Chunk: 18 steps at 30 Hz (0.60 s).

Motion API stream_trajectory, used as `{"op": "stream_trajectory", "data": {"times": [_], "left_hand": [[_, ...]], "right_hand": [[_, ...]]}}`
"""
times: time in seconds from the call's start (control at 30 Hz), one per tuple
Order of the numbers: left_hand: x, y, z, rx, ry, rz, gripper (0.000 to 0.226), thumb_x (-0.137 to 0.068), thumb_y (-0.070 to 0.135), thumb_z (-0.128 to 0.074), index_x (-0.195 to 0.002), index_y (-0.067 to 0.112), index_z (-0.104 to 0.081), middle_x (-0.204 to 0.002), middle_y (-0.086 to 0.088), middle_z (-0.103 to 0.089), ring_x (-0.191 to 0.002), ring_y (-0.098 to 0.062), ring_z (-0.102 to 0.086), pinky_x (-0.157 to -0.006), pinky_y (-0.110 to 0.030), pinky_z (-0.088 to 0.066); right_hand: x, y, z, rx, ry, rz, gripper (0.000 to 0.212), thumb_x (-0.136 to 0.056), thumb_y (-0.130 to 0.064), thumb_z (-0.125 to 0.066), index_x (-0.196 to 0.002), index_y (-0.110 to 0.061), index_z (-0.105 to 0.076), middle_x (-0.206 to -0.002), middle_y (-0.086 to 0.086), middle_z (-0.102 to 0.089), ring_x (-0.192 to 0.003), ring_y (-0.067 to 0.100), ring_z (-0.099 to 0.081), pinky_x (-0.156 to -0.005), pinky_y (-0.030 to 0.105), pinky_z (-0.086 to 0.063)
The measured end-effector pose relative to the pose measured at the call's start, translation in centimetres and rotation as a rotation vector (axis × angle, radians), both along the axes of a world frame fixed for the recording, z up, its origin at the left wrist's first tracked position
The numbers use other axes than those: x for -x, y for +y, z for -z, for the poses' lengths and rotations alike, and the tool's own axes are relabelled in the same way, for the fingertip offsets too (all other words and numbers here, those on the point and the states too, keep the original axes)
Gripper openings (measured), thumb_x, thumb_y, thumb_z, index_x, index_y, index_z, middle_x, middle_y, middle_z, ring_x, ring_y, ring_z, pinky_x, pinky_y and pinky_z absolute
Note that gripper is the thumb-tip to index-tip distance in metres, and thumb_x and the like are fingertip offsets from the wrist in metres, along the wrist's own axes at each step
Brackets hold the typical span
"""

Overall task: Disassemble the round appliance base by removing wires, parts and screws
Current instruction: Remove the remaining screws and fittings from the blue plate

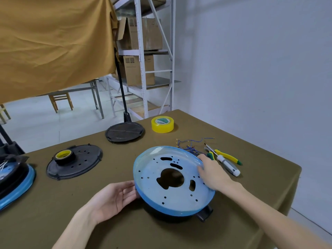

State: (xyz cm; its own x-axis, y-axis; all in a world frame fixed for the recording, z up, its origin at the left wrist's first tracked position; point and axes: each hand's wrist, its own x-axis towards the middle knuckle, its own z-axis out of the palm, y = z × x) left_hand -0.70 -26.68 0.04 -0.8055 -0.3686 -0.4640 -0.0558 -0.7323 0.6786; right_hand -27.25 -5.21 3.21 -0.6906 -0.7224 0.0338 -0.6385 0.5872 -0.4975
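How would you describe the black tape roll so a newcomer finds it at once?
On the olive table, look left to the nearer black disc. The black tape roll sits on it, its core yellow inside, unlike the all-yellow tape roll at the far edge.

Viewpoint: I am wearing the one camera on my head.
Facing: it is looking forward and down across the table [179, 236], with shelving [143, 51] and wall behind.
Nearness: it is sitting close, my forearms entering from the bottom edge.
Shared views: none, one view only.
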Motion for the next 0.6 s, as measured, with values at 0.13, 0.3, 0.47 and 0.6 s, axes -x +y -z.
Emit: {"op": "stream_trajectory", "data": {"times": [0.13,0.3,0.47,0.6], "left_hand": [[0.4,0.4,0.0,0.022,0.035,0.008,0.03,-0.085,0.006,-0.072,-0.113,-0.005,-0.077,-0.127,-0.022,-0.072,-0.101,-0.028,-0.079,-0.068,-0.031,-0.065],[0.6,0.7,0.0,0.054,0.061,0.007,0.033,-0.088,0.009,-0.071,-0.118,-0.004,-0.076,-0.125,-0.02,-0.073,-0.098,-0.023,-0.079,-0.07,-0.028,-0.065],[0.6,1.1,-0.2,0.027,0.087,0.002,0.03,-0.089,0.01,-0.068,-0.114,-0.003,-0.078,-0.125,-0.021,-0.073,-0.1,-0.023,-0.078,-0.072,-0.029,-0.065],[0.4,1.2,-0.2,-0.016,0.089,0.003,0.03,-0.086,0.009,-0.07,-0.112,-0.004,-0.078,-0.125,-0.02,-0.074,-0.101,-0.024,-0.078,-0.074,-0.03,-0.066]], "right_hand": [[0.4,0.5,0.5,0.071,-0.045,-0.01,0.027,-0.106,-0.018,-0.042,-0.129,-0.027,-0.05,-0.08,0.011,-0.071,-0.07,0.034,-0.068,-0.061,0.049,-0.054],[0.6,0.5,0.7,0.094,-0.068,-0.018,0.027,-0.106,-0.018,-0.045,-0.129,-0.029,-0.051,-0.086,0.006,-0.072,-0.066,0.025,-0.069,-0.056,0.039,-0.053],[0.8,0.6,0.5,0.1,-0.067,-0.021,0.029,-0.106,-0.017,-0.046,-0.132,-0.027,-0.053,-0.099,-0.001,-0.07,-0.072,0.018,-0.071,-0.065,0.037,-0.059],[0.7,0.6,0.4,0.104,-0.044,-0.024,0.03,-0.106,-0.017,-0.047,-0.133,-0.025,-0.054,-0.1,-0.002,-0.07,-0.072,0.014,-0.071,-0.063,0.032,-0.059]]}}
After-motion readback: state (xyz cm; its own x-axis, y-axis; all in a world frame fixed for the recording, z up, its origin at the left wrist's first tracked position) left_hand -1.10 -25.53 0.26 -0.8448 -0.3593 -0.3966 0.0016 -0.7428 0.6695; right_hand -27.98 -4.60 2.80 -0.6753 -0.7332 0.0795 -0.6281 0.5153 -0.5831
